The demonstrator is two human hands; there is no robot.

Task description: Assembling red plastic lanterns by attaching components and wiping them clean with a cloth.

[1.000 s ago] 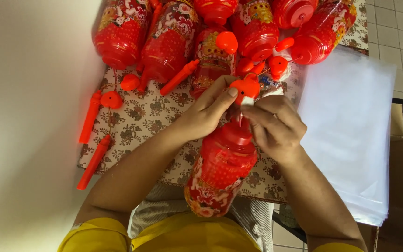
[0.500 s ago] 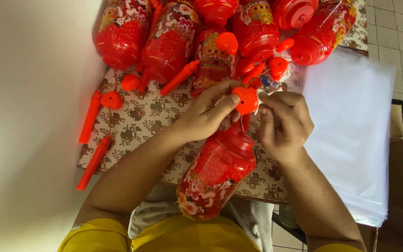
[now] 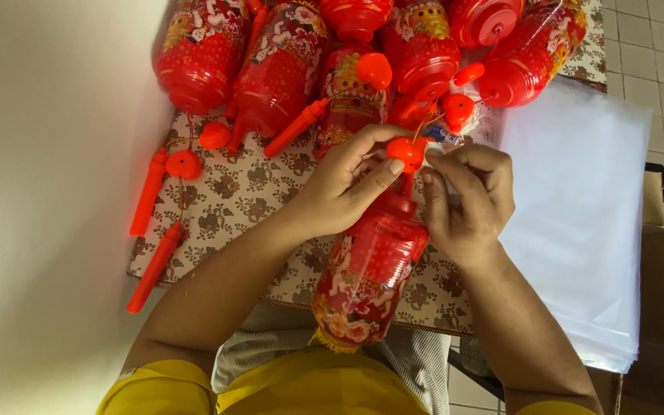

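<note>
Near the front edge of the floral cloth (image 3: 240, 192), a red lantern (image 3: 366, 273) stands tilted. Left hand (image 3: 340, 192) pinches its orange cap (image 3: 406, 150); right hand (image 3: 466, 204) is closed at the cap's wire. Lantern appears light, thin-walled, crushable: grip the rigid top collar.

Left hand (image 3: 347, 184) and right hand (image 3: 466, 204) pinching small red cap (image 3: 406, 151) above red lantern (image 3: 368, 269), floral cloth (image 3: 247, 192)

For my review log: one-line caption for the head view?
Both hands, left hand and right hand, pinch an orange cap above a red lantern.
</note>
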